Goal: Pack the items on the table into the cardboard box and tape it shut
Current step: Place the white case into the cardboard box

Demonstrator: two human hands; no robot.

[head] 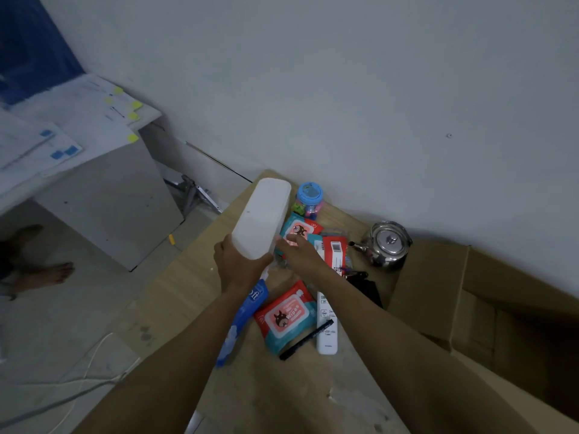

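My left hand (239, 261) grips the near end of a long white case (261, 216), held tilted above the wooden table (194, 296). My right hand (302, 252) hovers beside it with its fingers spread, holding nothing. Below lie a blue tissue pack (242, 317), two red-and-teal wipes packs (286, 317) (299, 228), a red packet (335, 250), a white remote (326, 327) and a black pen (305, 339). A blue-lidded jar (308, 197) and a steel kettle (388, 245) stand near the wall. The open cardboard box (445, 292) sits at the right.
A black item (366, 289) lies between the remote and the box. A white desk (94, 170) with papers and sticky notes stands at the left. White cables (87, 374) run across the floor, and a person's bare foot (47, 275) shows at far left.
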